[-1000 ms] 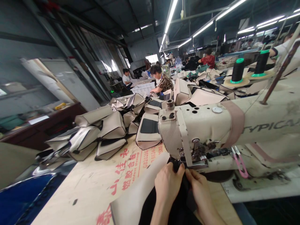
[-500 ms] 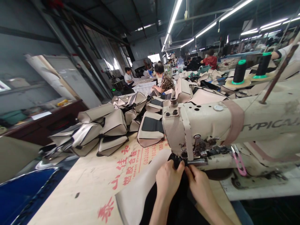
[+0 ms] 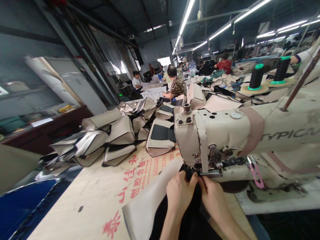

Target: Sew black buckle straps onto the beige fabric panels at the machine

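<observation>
My left hand (image 3: 179,194) and my right hand (image 3: 215,197) lie side by side on a black fabric piece (image 3: 188,220) with a beige panel (image 3: 147,203) to its left. Both pinch the fabric with closed fingers right under the head of a cream sewing machine (image 3: 225,133), at the needle area (image 3: 197,170). The needle itself is hidden behind the machine head and my fingers.
Several finished beige-and-black covers (image 3: 117,133) are piled at the table's far left and middle. Pink snips (image 3: 256,173) hang on the machine. Two black thread cones (image 3: 256,76) stand behind it. Other people work at tables beyond (image 3: 176,86). A dark blue sheet (image 3: 22,206) lies at lower left.
My hands stay at the needle and hold the fabric the same way. Only the view has shifted slightly.
</observation>
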`<state>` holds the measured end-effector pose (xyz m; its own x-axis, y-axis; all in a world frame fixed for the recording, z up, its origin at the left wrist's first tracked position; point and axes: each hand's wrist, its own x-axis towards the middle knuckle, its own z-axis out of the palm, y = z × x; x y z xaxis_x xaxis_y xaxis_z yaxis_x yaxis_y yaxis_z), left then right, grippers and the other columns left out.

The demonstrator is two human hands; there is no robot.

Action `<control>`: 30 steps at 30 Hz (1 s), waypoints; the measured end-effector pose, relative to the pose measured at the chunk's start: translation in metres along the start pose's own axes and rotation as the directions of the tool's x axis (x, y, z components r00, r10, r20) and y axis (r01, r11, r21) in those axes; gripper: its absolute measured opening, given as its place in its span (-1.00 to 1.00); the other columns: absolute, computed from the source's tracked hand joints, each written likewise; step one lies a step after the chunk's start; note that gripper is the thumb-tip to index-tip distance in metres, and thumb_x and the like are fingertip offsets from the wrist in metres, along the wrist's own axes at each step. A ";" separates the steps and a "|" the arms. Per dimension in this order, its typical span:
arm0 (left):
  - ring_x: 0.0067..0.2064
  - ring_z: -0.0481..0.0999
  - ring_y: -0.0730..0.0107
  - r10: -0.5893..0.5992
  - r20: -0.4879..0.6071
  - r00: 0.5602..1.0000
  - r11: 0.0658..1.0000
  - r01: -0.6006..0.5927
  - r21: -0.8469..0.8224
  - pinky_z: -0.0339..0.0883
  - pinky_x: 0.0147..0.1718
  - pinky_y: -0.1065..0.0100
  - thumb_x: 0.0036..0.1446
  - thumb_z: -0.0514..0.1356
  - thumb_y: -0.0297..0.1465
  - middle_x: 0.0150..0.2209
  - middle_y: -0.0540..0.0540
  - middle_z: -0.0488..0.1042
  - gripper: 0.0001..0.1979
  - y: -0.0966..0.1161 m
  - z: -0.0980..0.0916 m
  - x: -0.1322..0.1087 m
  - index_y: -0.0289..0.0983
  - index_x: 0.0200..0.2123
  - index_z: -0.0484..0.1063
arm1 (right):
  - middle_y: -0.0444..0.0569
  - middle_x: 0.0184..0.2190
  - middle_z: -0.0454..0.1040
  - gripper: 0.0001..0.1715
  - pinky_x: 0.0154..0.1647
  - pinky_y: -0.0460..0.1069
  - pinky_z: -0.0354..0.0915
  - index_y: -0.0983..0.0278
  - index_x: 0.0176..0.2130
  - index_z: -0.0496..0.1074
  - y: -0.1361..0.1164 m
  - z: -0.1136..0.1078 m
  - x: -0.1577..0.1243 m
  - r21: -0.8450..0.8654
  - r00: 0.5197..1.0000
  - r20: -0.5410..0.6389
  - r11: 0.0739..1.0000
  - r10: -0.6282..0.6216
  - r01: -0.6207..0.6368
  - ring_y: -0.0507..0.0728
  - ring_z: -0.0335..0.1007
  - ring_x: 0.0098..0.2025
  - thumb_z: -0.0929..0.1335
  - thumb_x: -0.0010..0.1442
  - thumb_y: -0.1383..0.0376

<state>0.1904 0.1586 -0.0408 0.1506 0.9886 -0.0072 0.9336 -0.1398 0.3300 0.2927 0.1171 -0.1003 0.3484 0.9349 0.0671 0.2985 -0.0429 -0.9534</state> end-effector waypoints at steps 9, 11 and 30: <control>-0.48 0.38 0.41 -0.071 0.059 0.996 0.997 0.072 -0.006 -0.04 -0.55 0.45 0.12 -0.05 -0.06 -0.53 -0.05 0.42 -0.55 0.000 0.000 0.001 -0.27 -0.55 0.34 | -0.01 -0.45 0.48 -0.47 -0.34 -0.06 0.20 0.31 -0.38 0.45 0.005 0.008 0.000 0.246 0.991 0.002 0.961 0.132 -0.128 0.15 0.33 -0.38 0.18 0.16 -0.05; -0.48 0.38 0.40 -0.077 0.050 0.996 0.997 0.077 0.002 -0.03 -0.54 0.45 0.12 -0.05 -0.06 -0.53 -0.05 0.42 -0.55 0.000 0.000 0.002 -0.26 -0.55 0.34 | -0.02 -0.48 0.47 -0.48 -0.34 -0.06 0.20 0.32 -0.40 0.45 0.004 0.007 0.000 0.253 0.989 0.004 0.957 0.146 -0.142 0.15 0.31 -0.39 0.19 0.15 -0.04; -0.47 0.41 0.37 -0.079 0.018 0.997 0.997 0.079 -0.020 -0.08 -0.57 0.44 0.09 -0.03 -0.04 -0.56 -0.05 0.43 -0.56 0.000 0.002 0.003 -0.26 -0.58 0.31 | -0.01 -0.54 0.45 -0.50 -0.36 -0.04 0.17 0.29 -0.54 0.40 0.004 -0.006 0.011 0.080 0.995 0.089 0.996 0.042 -0.049 0.18 0.34 -0.41 0.19 0.15 0.00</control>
<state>0.1914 0.1618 -0.0423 0.0823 0.9953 -0.0502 0.9357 -0.0598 0.3476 0.3025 0.1250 -0.1013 0.2801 0.9600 0.0010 0.2092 -0.0600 -0.9760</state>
